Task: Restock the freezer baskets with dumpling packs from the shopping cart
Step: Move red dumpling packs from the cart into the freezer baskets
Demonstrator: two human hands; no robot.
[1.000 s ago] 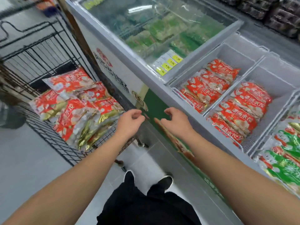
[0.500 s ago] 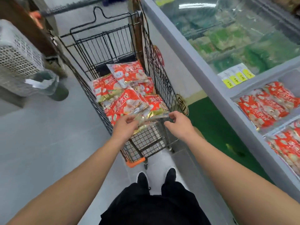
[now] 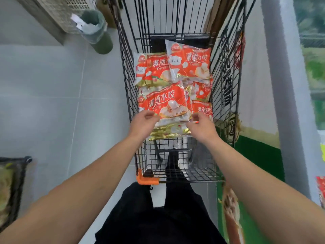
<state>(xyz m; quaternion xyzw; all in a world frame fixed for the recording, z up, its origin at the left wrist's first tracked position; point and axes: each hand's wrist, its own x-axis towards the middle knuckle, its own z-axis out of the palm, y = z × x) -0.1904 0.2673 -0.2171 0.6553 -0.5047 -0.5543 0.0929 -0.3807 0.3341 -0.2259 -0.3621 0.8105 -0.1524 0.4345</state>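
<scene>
Setting: a shop, most likely a grocery store aisle. A black wire shopping cart (image 3: 175, 32) is seen on a pale grey tiled floor (image 3: 44, 103), loaded with several identical red retail packs of dumplings (image 3: 163, 103), printed with brand lettering. Along the right edge, the white side of a chest freezer (image 3: 255, 85) is seen, marked with printed characters and a green band; its glass top (image 3: 311, 23) is partly visible. A green bin (image 3: 98, 32) lined with a plastic bag is noted on the floor at upper left.

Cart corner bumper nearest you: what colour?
Orange, seen in the head view, the only view.
</scene>
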